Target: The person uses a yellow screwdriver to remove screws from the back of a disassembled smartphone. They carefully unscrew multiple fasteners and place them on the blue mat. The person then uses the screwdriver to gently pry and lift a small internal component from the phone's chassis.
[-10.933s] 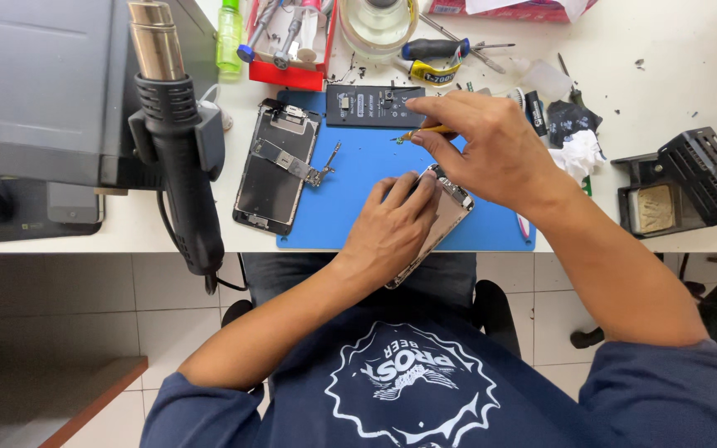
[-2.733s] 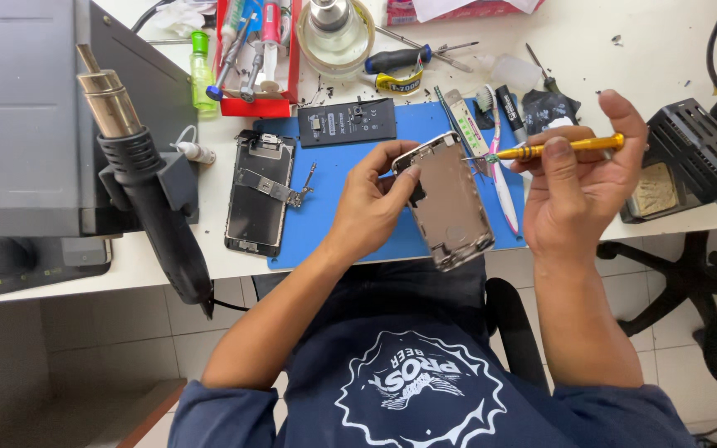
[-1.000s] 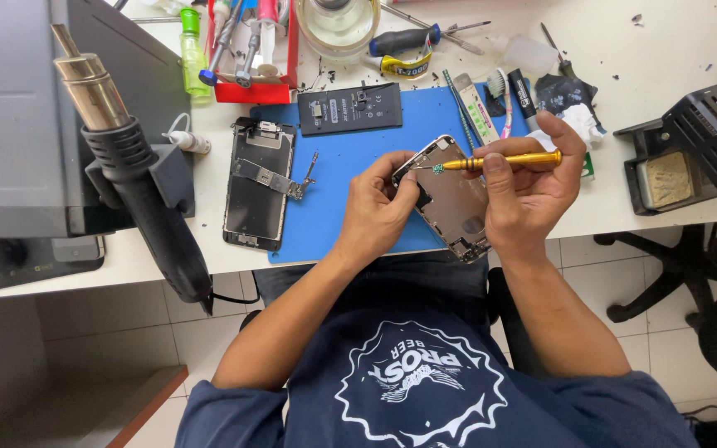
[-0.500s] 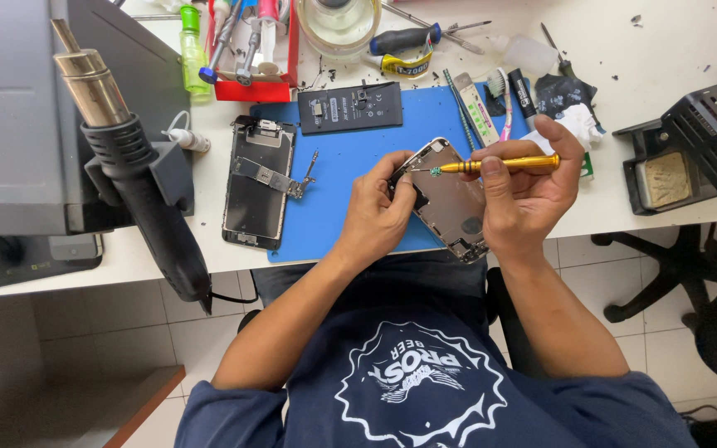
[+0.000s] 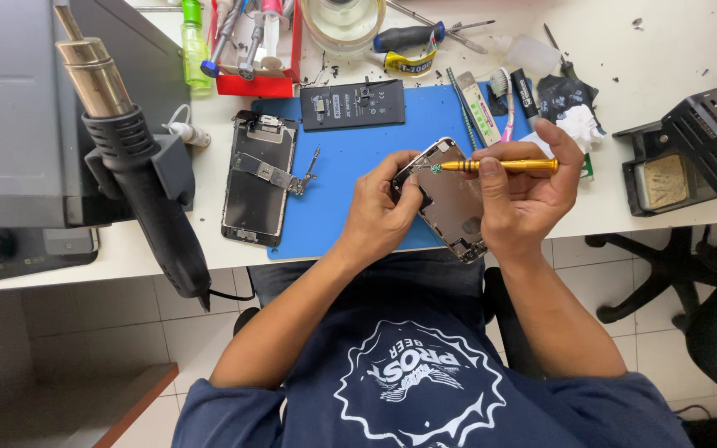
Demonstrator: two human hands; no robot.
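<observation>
My left hand (image 5: pixel 379 217) grips the left edge of an opened phone housing (image 5: pixel 446 199), held tilted above the near edge of the blue work mat (image 5: pixel 350 178). My right hand (image 5: pixel 524 191) supports the housing's right side and holds a yellow screwdriver (image 5: pixel 499 165) level, its tip touching the housing's upper left corner. A detached phone screen assembly (image 5: pixel 257 178) lies face down on the mat's left edge. A black battery (image 5: pixel 353 104) lies at the mat's far side.
A hot-air gun (image 5: pixel 139 166) hangs in its holder on a grey station at the left. A red tool tray (image 5: pixel 255 46), a tape roll (image 5: pixel 342 21), a dark-handled screwdriver (image 5: pixel 412 35), tweezers and a brush line the back. A soldering stand (image 5: pixel 678 153) sits at the right; a chair base (image 5: pixel 665 265) stands below.
Over the last second the screwdriver tip has slid left to the housing's upper corner. Both hands have kept hold of the housing, which has stayed in about the same place.
</observation>
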